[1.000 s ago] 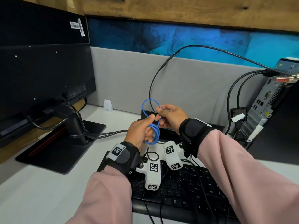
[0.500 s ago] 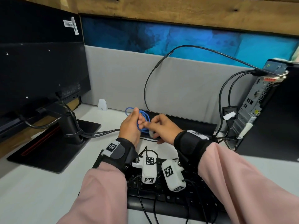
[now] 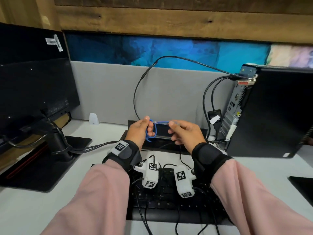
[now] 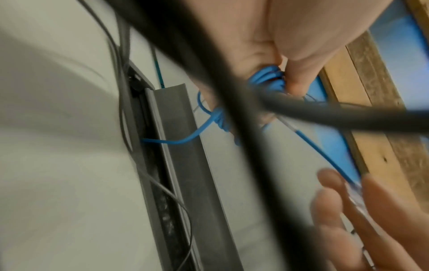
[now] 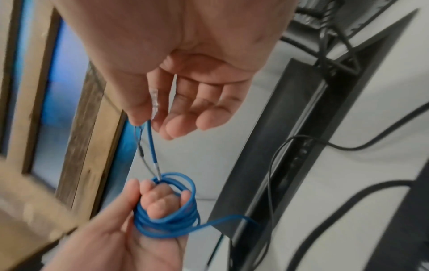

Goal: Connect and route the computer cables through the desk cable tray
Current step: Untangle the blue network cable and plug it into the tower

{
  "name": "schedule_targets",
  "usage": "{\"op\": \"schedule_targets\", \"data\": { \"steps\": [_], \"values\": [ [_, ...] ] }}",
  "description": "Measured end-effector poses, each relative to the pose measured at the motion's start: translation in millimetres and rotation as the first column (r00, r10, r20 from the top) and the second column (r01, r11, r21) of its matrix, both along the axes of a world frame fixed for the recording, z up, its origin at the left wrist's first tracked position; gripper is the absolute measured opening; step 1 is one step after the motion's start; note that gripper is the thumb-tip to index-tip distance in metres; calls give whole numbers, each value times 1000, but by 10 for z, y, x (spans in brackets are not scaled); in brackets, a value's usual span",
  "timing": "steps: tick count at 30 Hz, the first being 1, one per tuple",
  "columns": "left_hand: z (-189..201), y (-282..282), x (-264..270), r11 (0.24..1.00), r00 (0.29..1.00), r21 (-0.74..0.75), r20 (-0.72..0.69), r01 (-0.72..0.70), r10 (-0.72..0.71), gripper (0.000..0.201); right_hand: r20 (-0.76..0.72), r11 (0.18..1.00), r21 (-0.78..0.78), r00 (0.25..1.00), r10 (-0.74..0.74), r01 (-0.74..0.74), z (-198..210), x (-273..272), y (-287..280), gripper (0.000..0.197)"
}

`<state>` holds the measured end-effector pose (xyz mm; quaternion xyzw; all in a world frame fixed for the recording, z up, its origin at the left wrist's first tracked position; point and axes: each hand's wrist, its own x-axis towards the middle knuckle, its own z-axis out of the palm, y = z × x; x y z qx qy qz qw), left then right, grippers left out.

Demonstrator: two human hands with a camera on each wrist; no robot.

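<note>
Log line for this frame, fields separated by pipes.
left hand: holds coiled blue cable | right hand: pinches clear plug | cable tail: enters desk cable tray | plug: not connected

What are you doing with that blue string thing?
It's a blue network cable. The left hand holds it, coiled in loops around the fingers, while the right hand pinches its clear plug end and pulls a straight stretch out. The cable's other end runs down into the open cable tray at the back of the desk. It isn't plugged into the computer tower yet.
</note>
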<state>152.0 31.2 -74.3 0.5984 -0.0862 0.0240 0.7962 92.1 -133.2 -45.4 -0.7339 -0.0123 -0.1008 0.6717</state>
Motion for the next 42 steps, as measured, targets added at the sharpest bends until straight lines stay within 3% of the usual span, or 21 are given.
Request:
{"op": "schedule_targets", "data": {
  "steps": [4, 7, 10, 12, 15, 19, 23, 25, 31, 36, 42],
  "values": [
    [119, -104, 134, 973, 999, 227, 17, 33, -37, 40, 12, 964, 201, 984, -178, 172, 7, -70, -298, 10],
    [153, -136, 165, 963, 1000, 269, 1, 21, -23, 40, -9, 913, 311, 962, -274, 263, 18, -64, -457, 12],
    [73, -36, 246, 947, 996, 314, -14, -74, 83, 42, -48, 776, 503, 909, -414, 380, 117, -81, -686, 15],
    [8, 30, 278, 944, 991, 320, -70, -83, 111, 43, -72, 689, 610, 894, -443, 391, 138, -87, -828, 17],
    [28, -34, 242, 918, 990, 397, -120, -15, 68, 44, -73, 654, 666, 904, -422, 359, 92, -64, -870, 17],
    [81, -186, 243, 870, 988, 483, -151, 102, -32, 45, -76, 657, 671, 913, -400, 344, 54, -10, -882, 9],
    [86, -289, 255, 819, 991, 561, -126, 117, -56, 47, -87, 662, 675, 926, -368, 326, 2, 76, -921, 2],
    [109, -338, 256, 799, 992, 591, -105, 117, -68, 47, -87, 648, 688, 924, -373, 327, -18, 129, -935, 8],
    [190, -479, 259, 788, 991, 600, -82, 137, -110, 45, -87, 671, 637, 900, -426, 379, -40, 341, -932, 22],
    [192, -557, 279, 782, 989, 606, -77, 145, -124, 45, -104, 670, 592, 866, -489, 449, 18, 538, -928, 10],
    [169, -603, 305, 777, 989, 612, -74, 146, -128, 46, -165, 621, 646, 875, -455, 445, 81, 663, -988, 13]
  ]
}}
